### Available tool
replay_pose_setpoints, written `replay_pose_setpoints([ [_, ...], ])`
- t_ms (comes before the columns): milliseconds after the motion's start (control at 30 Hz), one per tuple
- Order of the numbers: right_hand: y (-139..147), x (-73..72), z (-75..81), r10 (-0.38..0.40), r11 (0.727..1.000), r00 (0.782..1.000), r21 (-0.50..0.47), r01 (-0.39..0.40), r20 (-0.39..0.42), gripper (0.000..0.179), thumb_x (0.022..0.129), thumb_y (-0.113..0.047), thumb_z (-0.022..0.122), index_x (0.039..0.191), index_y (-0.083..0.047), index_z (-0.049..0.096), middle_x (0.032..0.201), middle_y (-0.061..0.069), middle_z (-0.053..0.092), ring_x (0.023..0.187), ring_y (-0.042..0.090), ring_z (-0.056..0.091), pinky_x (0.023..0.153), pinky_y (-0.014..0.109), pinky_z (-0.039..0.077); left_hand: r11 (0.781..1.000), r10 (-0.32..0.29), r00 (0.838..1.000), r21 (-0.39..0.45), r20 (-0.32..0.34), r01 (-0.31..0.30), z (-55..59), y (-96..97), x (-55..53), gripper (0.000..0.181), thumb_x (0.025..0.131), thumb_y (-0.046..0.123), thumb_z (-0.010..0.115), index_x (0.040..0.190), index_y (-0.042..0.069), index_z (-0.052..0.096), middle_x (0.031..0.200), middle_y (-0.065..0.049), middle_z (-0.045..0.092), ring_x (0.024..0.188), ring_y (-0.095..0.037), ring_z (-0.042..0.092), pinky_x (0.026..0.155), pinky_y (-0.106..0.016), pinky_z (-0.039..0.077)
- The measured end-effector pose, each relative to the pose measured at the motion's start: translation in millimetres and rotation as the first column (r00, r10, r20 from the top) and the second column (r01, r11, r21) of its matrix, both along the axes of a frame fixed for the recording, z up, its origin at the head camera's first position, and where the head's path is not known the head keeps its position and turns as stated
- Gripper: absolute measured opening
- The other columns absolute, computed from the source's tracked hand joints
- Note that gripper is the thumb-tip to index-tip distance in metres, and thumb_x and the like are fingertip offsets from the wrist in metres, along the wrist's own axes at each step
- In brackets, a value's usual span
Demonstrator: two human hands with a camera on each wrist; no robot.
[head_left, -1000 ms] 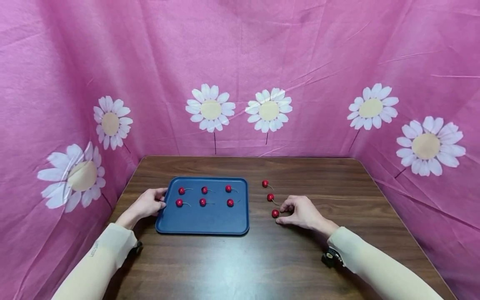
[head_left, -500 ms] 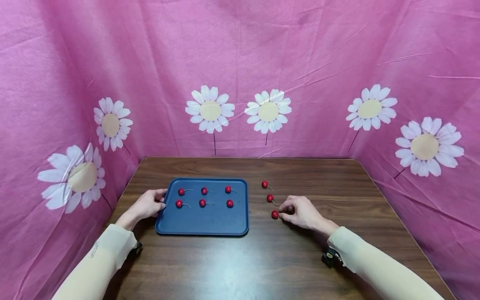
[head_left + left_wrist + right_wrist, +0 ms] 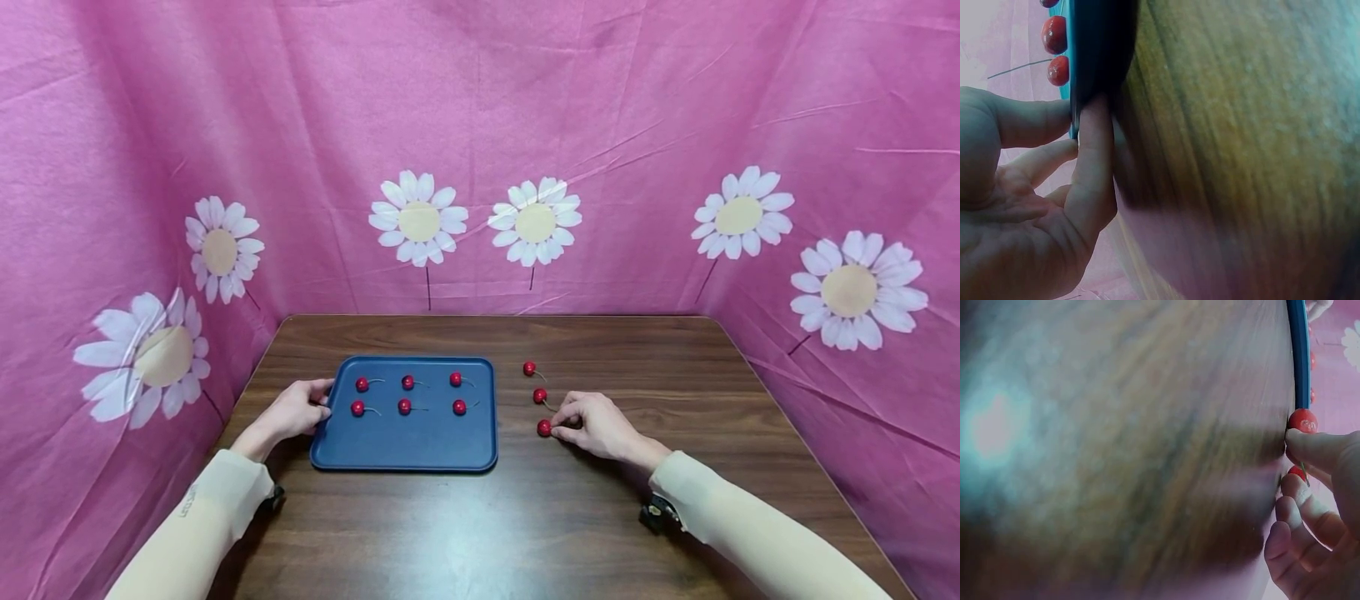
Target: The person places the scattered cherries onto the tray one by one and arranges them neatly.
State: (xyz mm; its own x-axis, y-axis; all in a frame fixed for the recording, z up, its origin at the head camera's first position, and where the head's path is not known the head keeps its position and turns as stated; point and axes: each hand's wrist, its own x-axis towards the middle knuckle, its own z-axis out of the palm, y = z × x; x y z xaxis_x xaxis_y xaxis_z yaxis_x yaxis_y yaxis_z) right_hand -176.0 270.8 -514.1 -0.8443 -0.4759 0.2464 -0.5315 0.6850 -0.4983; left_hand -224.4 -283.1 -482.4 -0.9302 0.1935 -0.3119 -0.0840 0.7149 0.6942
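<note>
My left hand (image 3: 291,408) grips the left edge of a dark blue tray (image 3: 408,444), thumb and fingers on opposite faces of the rim in the left wrist view. Two rows of red cherries with stems lie on the tray; one is the front-left cherry (image 3: 357,408). To the tray's right, my right hand (image 3: 600,425) pinches a red cherry (image 3: 543,427) between thumb and forefinger, low over the table; its stem is hidden by the hand. In the right wrist view that cherry (image 3: 1303,420) shows at the thumb tip.
Two more cherries lie beyond the right hand: a middle one (image 3: 540,396) and a far one (image 3: 529,367). All stand on a brown wooden table (image 3: 480,533). A pink curtain (image 3: 480,100) with printed daisies surrounds its back and sides.
My right thumb and forefinger have closed on the nearest cherry, and the hand has moved it slightly left towards the tray. The left hand and tray have stayed in place.
</note>
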Motion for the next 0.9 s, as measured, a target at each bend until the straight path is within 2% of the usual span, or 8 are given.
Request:
replay_pose_setpoints([
  [233,-1.0,-0.3,-4.4,0.007,0.996,0.999,-0.093,-0.012,-0.053,0.014,0.090,-0.010,0.092,0.093,-0.023,0.089,0.083,-0.013,0.078,0.072,-0.006,0.058,0.066,0.021,0.050,1.000,0.008,1.000,-0.005,0.017,-0.008,-0.3,-0.4,-0.3,0.069,0.103,-0.003,0.062,0.168,-0.010,0.039,0.126,-0.028,0.063,0.102,-0.028,0.068,0.081,-0.044,0.071],
  [367,-4.5,0.5,-4.2,-0.023,0.989,0.996,-0.145,0.010,-0.090,0.014,0.089,-0.008,0.092,0.093,-0.021,0.089,0.086,-0.011,0.082,0.079,-0.007,0.066,0.074,0.019,0.056,1.000,0.006,1.000,-0.006,0.011,-0.006,0.8,-0.7,-0.5,0.069,0.103,-0.002,0.063,0.168,-0.010,0.039,0.127,-0.028,0.061,0.102,-0.028,0.067,0.080,-0.043,0.070],
  [467,-9.1,1.3,-1.6,-0.039,0.982,0.996,-0.186,0.025,-0.076,0.014,0.089,-0.007,0.092,0.094,-0.020,0.090,0.088,-0.008,0.085,0.081,-0.007,0.068,0.075,0.017,0.057,1.000,0.005,1.000,-0.005,0.004,-0.005,1.3,-0.8,-0.2,0.069,0.103,-0.002,0.063,0.168,-0.010,0.040,0.125,-0.026,0.061,0.100,-0.027,0.067,0.078,-0.041,0.069],
  [533,-12.8,1.3,0.8,-0.037,0.976,0.998,-0.215,0.026,-0.047,0.014,0.090,-0.006,0.091,0.096,-0.019,0.090,0.089,-0.006,0.085,0.078,-0.006,0.066,0.068,0.017,0.055,1.000,0.001,1.000,-0.009,-0.003,-0.001,1.5,-0.6,0.0,0.069,0.103,-0.002,0.063,0.167,-0.011,0.040,0.124,-0.026,0.061,0.099,-0.027,0.067,0.076,-0.040,0.068],
  [667,-22.2,0.4,6.3,-0.025,0.968,1.000,-0.250,0.023,-0.004,0.014,0.093,-0.007,0.089,0.098,-0.019,0.090,0.089,-0.004,0.085,0.074,-0.005,0.066,0.064,0.020,0.057,1.000,0.004,1.000,-0.005,-0.009,-0.004,1.8,0.3,-0.1,0.069,0.102,-0.002,0.064,0.167,-0.010,0.041,0.123,-0.026,0.062,0.099,-0.026,0.067,0.075,-0.039,0.068],
  [900,-43.3,-5.0,14.7,0.009,0.962,1.000,-0.271,-0.014,-0.019,0.012,0.094,-0.006,0.088,0.098,-0.018,0.090,0.087,-0.003,0.084,0.071,-0.004,0.065,0.063,0.023,0.059,1.000,0.005,1.000,0.002,-0.012,-0.005,1.6,0.0,0.4,0.069,0.102,-0.002,0.064,0.167,-0.010,0.042,0.122,-0.026,0.063,0.099,-0.025,0.068,0.075,-0.039,0.069],
])
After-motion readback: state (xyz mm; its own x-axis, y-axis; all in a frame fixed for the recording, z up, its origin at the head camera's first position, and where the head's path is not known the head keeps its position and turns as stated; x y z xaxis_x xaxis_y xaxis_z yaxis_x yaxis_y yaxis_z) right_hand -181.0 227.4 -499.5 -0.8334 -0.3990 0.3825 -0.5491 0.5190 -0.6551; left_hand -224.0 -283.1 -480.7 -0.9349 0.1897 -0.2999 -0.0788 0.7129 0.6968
